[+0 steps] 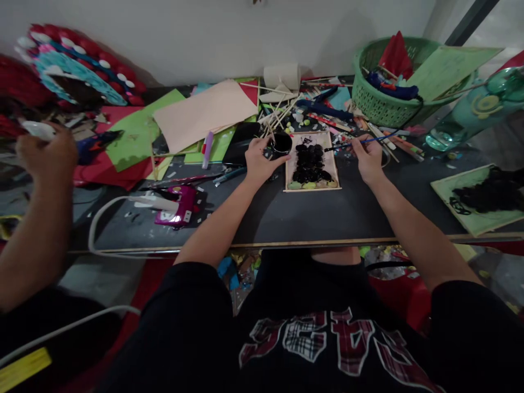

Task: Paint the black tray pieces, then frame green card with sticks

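Observation:
My left hand (pixel 260 159) is wrapped round a small cup of black paint (pixel 281 143), held at the left edge of a framed board (pixel 289 172). Rows of rounded lumps (pixel 310 162) on that board are coated in glossy black. Along its near edge the lumps (pixel 308 185) show green and yellowish. A thin blue paintbrush (pixel 346 144) is pinched in my right hand (pixel 369 158), its dark tip over the board's right edge near the painted lumps. Whether the bristles touch anything I cannot tell.
A green basket (pixel 382 106) and a plastic bottle (pixel 466 117) stand at back right. Another black-painted board (pixel 470 210) lies right. Coloured paper (pixel 204 114), sticks, pliers (pixel 327 106) and a purple device (pixel 176 206) with a white cable crowd the left and back. A co-worker's hand (pixel 49 150) holds something white.

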A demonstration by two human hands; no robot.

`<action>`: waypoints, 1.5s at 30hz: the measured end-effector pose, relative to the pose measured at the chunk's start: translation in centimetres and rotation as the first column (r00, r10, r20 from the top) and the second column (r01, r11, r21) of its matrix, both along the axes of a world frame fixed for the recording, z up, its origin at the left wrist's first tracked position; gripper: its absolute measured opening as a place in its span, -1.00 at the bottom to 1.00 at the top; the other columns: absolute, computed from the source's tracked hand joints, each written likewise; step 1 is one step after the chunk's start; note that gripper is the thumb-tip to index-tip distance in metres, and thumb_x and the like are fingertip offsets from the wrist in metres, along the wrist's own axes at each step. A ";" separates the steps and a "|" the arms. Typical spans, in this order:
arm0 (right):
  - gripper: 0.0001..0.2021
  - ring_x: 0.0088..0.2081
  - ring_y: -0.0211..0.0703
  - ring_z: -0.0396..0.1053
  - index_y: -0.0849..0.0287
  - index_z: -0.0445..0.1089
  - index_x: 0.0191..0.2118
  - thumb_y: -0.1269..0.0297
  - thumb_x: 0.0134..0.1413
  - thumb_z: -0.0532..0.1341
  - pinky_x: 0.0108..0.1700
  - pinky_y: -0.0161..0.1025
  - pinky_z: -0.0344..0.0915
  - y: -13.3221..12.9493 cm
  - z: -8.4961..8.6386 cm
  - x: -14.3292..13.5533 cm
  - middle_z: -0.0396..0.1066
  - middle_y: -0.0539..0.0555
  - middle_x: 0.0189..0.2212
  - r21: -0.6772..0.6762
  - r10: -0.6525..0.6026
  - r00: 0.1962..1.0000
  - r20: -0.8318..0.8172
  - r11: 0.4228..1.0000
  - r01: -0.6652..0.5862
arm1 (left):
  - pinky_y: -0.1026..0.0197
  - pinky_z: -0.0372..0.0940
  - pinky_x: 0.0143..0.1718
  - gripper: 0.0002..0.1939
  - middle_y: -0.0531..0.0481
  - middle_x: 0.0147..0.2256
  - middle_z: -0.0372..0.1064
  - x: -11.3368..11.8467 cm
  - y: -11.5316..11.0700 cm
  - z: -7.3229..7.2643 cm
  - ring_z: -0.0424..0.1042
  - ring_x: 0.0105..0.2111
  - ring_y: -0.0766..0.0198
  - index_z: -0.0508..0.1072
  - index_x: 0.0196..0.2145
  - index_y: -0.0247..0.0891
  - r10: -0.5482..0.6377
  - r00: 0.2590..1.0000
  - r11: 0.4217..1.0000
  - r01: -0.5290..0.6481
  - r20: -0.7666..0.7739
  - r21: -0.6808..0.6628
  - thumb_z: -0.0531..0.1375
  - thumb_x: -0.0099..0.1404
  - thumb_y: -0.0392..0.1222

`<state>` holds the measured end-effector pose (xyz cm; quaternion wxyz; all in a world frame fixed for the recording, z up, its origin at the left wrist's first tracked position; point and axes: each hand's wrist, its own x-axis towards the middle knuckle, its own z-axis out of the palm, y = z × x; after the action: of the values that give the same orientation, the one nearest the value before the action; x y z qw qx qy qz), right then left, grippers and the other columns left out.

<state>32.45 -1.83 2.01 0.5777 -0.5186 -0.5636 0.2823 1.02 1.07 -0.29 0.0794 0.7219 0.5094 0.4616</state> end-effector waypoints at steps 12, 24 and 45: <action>-0.32 -0.36 -0.07 0.43 0.05 0.42 -0.32 -0.48 0.07 -0.08 -0.32 -0.06 0.39 -0.4 -0.2 -0.3 0.43 0.11 -0.43 -0.010 0.078 0.994 -0.070 0.997 -0.079 | -0.07 0.31 0.10 -0.12 -0.17 -0.13 0.49 0.6 -0.5 0.5 0.41 -0.02 -0.03 0.44 0.10 -0.19 -0.062 0.997 0.994 0.066 -0.048 0.086 0.22 0.05 0.52; -0.64 -0.22 -0.11 0.43 0.07 0.38 -0.20 -0.01 0.37 -0.04 -0.06 -0.04 0.35 -3.8 4.7 -6.8 0.45 0.08 -0.30 0.348 0.075 0.869 0.488 0.897 -0.273 | -0.04 0.25 0.15 -0.20 -0.20 -0.01 0.50 0.9 -0.8 0.7 0.40 0.01 0.00 0.38 0.15 -0.21 -0.086 0.985 0.985 0.107 -0.152 0.133 0.24 0.15 0.42; -0.55 -0.17 -0.05 0.48 0.06 0.36 -0.29 -0.19 0.31 -0.03 -0.15 -0.04 0.42 -1.9 5.5 -7.4 0.41 0.07 -0.32 0.288 0.045 0.983 0.180 0.953 -0.097 | -0.03 0.29 0.10 -0.25 -0.17 -0.03 0.51 0.9 -0.8 1.1 0.43 -0.03 0.02 0.42 0.12 -0.21 -0.126 0.983 0.987 0.138 -0.132 0.086 0.33 0.13 0.32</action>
<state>25.03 -3.76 7.50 0.5875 -0.4281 -0.6654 0.1698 1.93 0.24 0.77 0.0432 0.7847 0.4419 0.4326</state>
